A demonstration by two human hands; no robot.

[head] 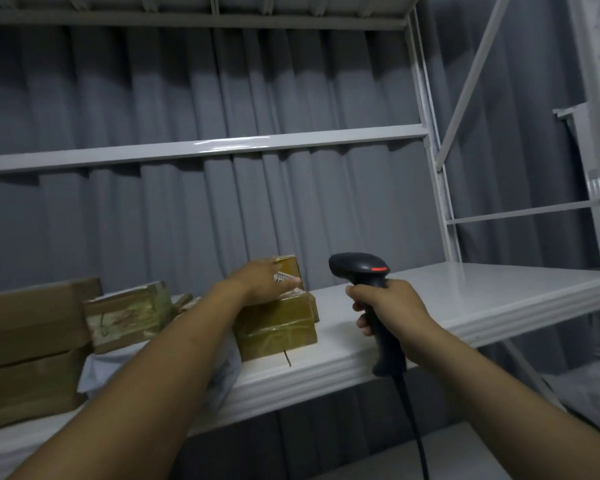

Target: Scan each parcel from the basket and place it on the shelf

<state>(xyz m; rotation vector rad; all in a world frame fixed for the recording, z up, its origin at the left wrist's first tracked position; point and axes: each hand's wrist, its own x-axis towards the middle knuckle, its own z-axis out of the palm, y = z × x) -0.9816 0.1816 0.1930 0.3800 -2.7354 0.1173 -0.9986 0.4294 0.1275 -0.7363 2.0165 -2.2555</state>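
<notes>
**Parcel (291, 266) on the shelf, under the left hand**

1. The shelf (430, 299) is a white metal board. It runs across in front of both hands, and its bare stretch lies beyond and to the right of the right hand.
2. Two large cartons (32, 327) are stacked well to the left of the left arm. A taped box (129, 313) stands just beside them.
3. A yellow-taped lower parcel (278, 329) sits under the left wrist, with its long side along the shelf edge.
4. The small parcel rests on top of it, directly ahead of the left hand (260, 282). The left hand is the nearer one and lies on this parcel. Whether the fingers curl round it cannot be told, and its long axis is mostly covered.
5. The right hand (390, 306) is clamped round the handle of the scanner (359, 268), to the right of the parcel and apart from it. The scanner head points left, toward the parcel.
6. The cable (413, 420) hangs below the right hand.

The basket is not in view. Judgement: placement appears nearly complete, and release is the next step.
</notes>
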